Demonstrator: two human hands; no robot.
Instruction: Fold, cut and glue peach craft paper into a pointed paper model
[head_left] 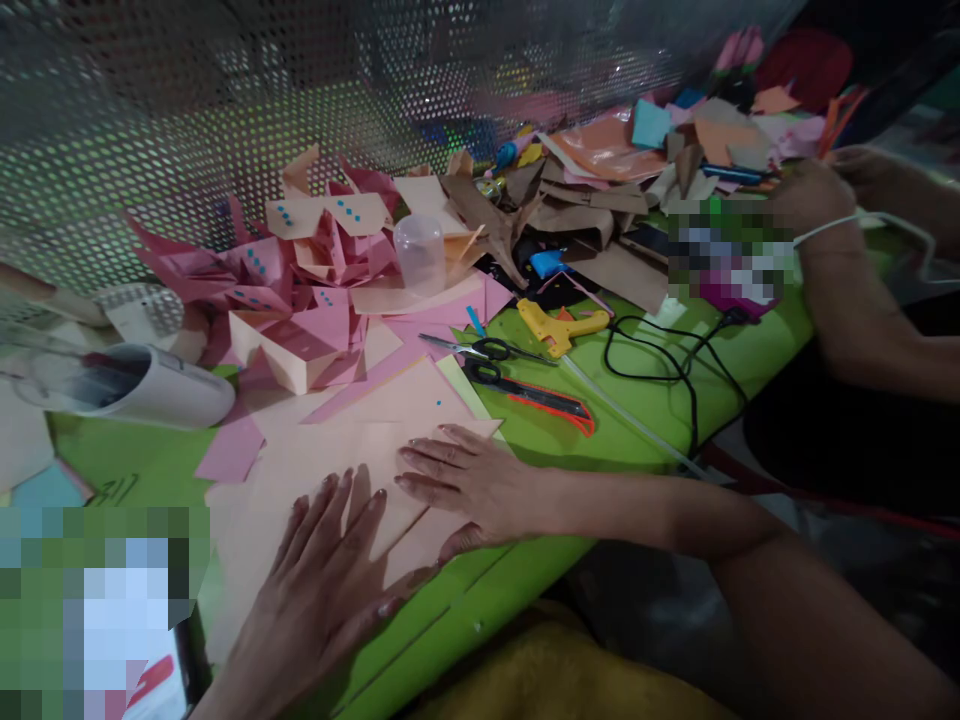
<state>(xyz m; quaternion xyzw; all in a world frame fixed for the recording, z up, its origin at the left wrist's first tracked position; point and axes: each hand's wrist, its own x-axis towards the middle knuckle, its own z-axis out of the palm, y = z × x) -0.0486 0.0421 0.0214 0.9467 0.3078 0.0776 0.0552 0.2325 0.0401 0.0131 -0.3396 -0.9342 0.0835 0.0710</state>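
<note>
My left hand lies spread on a sheet of pale peach paper near the table's front edge. Flat on the same paper, farther right, rests my right hand, its fingers stretched out and pointing left. Neither hand grips anything. Beyond my right hand are black-handled scissors and an orange and black box cutter. A yellow glue gun lies just past them. More peach and pink sheets lie partly under the top paper.
Folded pink and peach paper pieces with blue dots are heaped at the back, beside a translucent cup. A white container lies left. Brown paper scraps and a black cord are right, near another person's hands.
</note>
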